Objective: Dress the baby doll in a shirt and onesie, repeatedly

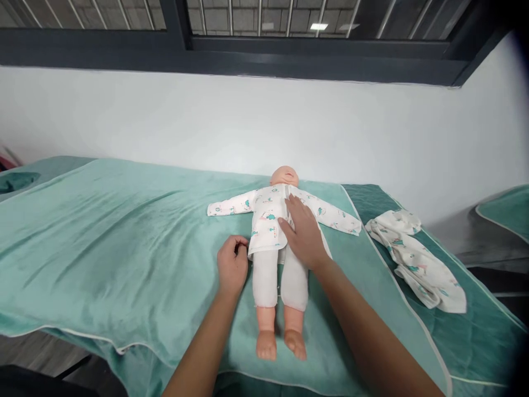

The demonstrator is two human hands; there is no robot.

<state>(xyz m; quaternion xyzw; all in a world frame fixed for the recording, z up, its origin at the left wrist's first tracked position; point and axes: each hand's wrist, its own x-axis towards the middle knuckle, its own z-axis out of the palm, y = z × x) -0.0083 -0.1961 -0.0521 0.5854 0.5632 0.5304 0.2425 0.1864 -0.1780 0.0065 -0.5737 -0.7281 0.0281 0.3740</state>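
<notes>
A baby doll (278, 286) lies on its back on a green towel (107, 242), head toward the wall, bare feet toward me. It wears a white printed top (266, 212) with sleeves spread out and white leggings. My right hand (303, 231) lies flat on the doll's belly, fingers stretched along the top's front opening. My left hand (232, 266) is closed in a pinch on the lower left hem of the top, beside the doll's hip.
A crumpled white printed garment (415, 256) lies on a darker green cover (475, 320) to the right. A white wall runs behind the table, with a dark window frame above. Another green-covered surface (506, 209) shows at far right.
</notes>
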